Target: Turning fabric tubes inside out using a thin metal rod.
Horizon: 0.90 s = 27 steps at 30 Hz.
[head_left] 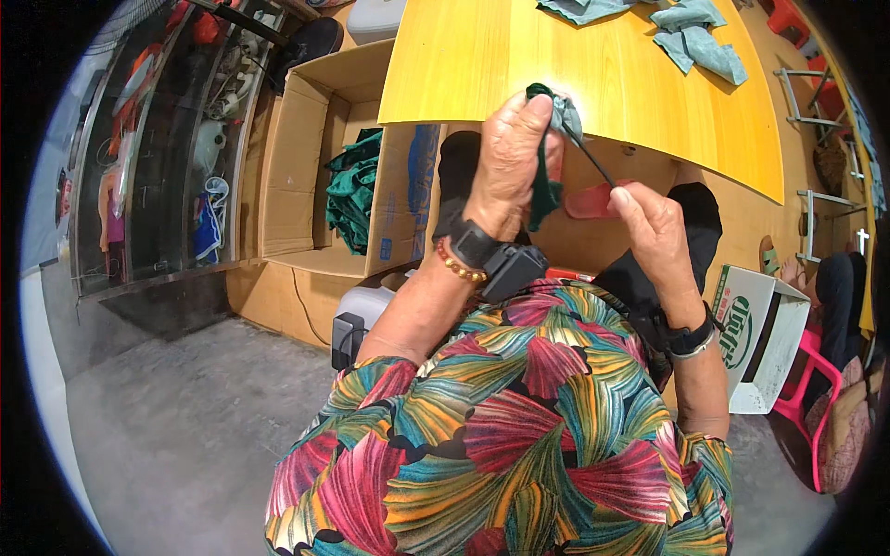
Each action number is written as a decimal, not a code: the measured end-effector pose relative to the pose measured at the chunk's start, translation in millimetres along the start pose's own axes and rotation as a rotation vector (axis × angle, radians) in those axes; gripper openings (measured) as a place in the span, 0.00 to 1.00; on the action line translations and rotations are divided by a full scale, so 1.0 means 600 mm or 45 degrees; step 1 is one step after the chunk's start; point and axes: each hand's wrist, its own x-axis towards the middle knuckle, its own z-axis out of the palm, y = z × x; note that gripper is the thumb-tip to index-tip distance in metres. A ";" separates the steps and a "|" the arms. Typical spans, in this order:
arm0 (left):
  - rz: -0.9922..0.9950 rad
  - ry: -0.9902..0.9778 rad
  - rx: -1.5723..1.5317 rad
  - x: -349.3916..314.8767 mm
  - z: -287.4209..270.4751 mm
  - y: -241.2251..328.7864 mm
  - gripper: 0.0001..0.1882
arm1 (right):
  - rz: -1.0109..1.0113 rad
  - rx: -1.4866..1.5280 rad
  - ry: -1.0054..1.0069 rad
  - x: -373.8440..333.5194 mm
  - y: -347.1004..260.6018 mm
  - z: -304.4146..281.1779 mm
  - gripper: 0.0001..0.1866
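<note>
My left hand (508, 162) is closed around a dark green piece of cloth (545, 190), in front of the table's near edge. One end of the cloth stands above my thumb and a paler grey-green part shows beside it. From the cloth a thin black stick-like piece (595, 159) runs down to the right. My right hand (649, 222) pinches its lower end between thumb and fingertips. Whether it is a stiff stick or a taut cord, I cannot tell. How its upper end meets the cloth is hidden by my left fingers.
Grey-green cloth pieces (700, 42) lie on the yellow wooden table (464, 65). At the left, an open cardboard box (306, 139) holds dark green cloth (354, 190). A white carton (760, 343) and a pink stool (820, 371) stand at the right, near another person's legs (839, 306).
</note>
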 end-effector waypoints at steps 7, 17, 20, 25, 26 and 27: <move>0.146 0.065 0.193 0.023 0.017 -0.005 0.21 | 0.624 1.406 -0.367 0.000 -0.029 0.049 0.16; -0.066 -0.123 0.017 0.013 -0.030 0.020 0.29 | 0.222 0.044 -0.150 -0.034 -0.030 -0.063 0.15; -0.070 -0.203 0.093 0.003 -0.017 0.027 0.29 | 0.002 -0.103 0.028 -0.029 -0.039 -0.058 0.15; -0.105 -0.180 0.060 -0.012 -0.012 0.029 0.28 | -0.013 -0.259 0.045 -0.034 -0.029 -0.053 0.15; -0.126 -0.164 0.077 -0.014 -0.011 0.030 0.27 | -0.050 -0.327 0.060 -0.036 -0.026 -0.053 0.15; -0.124 -0.164 0.076 -0.015 -0.014 0.028 0.27 | -0.051 -0.329 0.059 -0.037 -0.027 -0.054 0.15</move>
